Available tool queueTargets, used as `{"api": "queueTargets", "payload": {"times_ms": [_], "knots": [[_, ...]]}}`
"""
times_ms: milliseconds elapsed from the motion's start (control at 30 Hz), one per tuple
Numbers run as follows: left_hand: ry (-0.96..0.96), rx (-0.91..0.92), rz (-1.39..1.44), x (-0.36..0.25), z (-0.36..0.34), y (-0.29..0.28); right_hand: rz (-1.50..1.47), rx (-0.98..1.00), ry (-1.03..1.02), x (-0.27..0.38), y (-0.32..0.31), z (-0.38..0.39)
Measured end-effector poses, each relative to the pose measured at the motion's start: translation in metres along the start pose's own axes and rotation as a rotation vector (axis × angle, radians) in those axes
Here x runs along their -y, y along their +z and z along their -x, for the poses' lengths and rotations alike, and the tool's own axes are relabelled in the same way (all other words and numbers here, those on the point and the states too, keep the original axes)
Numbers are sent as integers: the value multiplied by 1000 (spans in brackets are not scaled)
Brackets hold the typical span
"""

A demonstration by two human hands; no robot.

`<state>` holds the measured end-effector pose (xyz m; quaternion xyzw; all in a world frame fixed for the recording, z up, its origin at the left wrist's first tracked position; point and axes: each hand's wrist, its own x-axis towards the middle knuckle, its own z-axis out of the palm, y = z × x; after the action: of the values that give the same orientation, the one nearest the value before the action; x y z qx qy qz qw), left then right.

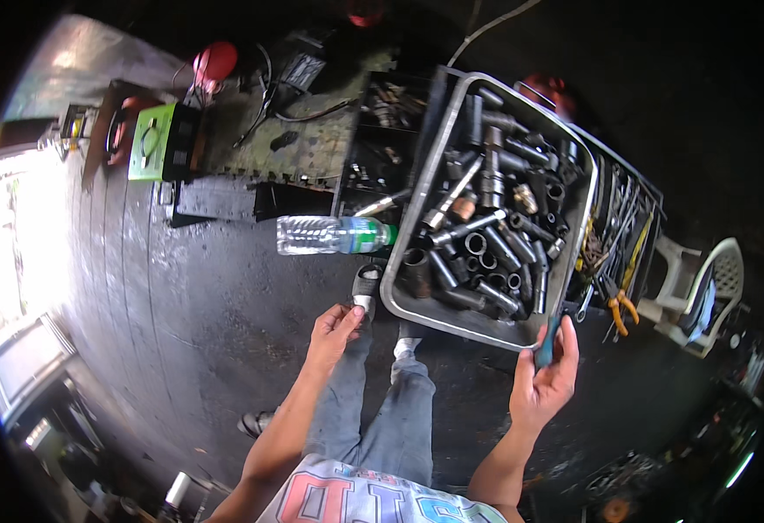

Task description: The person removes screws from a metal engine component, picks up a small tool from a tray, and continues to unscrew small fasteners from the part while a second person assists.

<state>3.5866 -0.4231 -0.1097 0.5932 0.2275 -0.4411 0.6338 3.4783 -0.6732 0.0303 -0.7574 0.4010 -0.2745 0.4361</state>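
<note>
My left hand (334,336) is closed in front of my legs, left of the tray's lower corner; what it holds, if anything, I cannot make out. My right hand (547,379) grips a teal-handled tool (549,338) at the tray's lower right corner. The metal tray (441,322) is heaped with black and silver sockets (502,244) and similar cylindrical fittings. A clear plastic bottle (321,234) with a green label lies on its side just left of the tray.
A rack of wrenches and orange-handled pliers (621,309) adjoins the tray's right. A white plastic chair (717,270) stands farther right. At the back left are a worn workbench (295,139) with cables and a green machine (155,139). My feet stand on the dark floor (207,349).
</note>
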Motion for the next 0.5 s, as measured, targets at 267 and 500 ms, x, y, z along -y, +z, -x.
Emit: {"api": "queueTargets", "payload": {"times_ms": [267,500], "knots": [[27,-169,-525,66,-14,-102,627,382,-273,9,47,-1],[-81,-170,-862,97,-7,-136,263,569,-300,36,82,60]]}}
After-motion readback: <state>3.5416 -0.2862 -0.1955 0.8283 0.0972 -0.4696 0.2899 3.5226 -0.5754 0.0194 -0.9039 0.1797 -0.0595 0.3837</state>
